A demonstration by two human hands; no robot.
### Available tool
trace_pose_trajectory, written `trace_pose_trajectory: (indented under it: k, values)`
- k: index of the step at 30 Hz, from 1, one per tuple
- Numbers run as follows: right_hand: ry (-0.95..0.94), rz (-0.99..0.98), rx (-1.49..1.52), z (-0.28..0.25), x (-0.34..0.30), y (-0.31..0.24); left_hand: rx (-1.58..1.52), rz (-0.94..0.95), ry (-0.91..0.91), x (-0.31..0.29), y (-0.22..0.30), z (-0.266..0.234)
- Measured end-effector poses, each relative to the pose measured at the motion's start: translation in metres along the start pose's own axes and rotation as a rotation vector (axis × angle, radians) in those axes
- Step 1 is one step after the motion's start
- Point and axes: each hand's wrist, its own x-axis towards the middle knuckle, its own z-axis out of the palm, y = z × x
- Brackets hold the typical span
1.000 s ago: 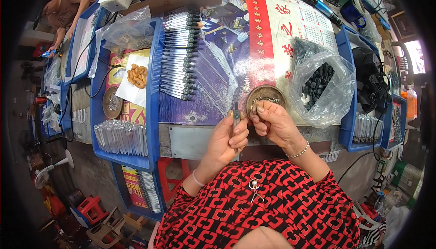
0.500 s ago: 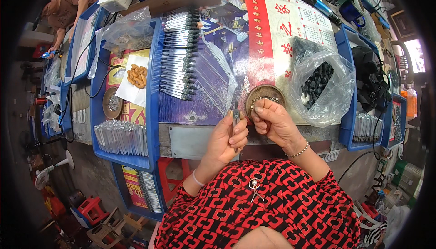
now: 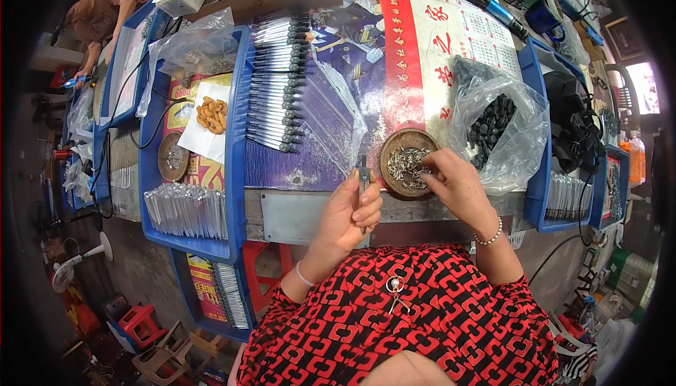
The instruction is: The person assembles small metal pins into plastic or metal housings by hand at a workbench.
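Note:
My left hand (image 3: 343, 211) is closed round a slim grey metal piece (image 3: 364, 177) with a dark upper end, held upright in front of the table edge. My right hand (image 3: 454, 183) reaches over the right rim of a round brown bowl (image 3: 386, 174), its thumb and fingertips pinched together among small metal pieces (image 3: 406, 166) that look like screws. Whatever is between those fingertips is hidden. Beyond my left hand lies a row of thin silver rods (image 3: 271, 94) with dark fittings at their right ends.
Right of the bowl sits a clear plastic bag (image 3: 517, 164) of black parts. A blue tray (image 3: 240, 175) on the left holds silver strips, a small bowl (image 3: 171, 157) and brown food on white paper. Another blue tray (image 3: 537, 199) stands right. A person (image 3: 105, 13) works far left.
My right hand has moved right and away from my left hand, its fingers now over the bowl, uncovering more of the small pieces. My left hand keeps its hold, nearly in place.

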Motion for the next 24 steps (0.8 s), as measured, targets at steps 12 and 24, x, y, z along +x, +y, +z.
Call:
trace_pose_trajectory:
  k: [12,24]
  values:
    - [-0.049,-0.105,-0.402,0.026,0.014,0.0,0.057,0.019,-0.007,-0.007,-0.005,0.0]
    - [-0.003,0.079,0.128,0.01,0.014,0.004,0.111,0.025,-0.005,-0.002,-0.006,0.006]
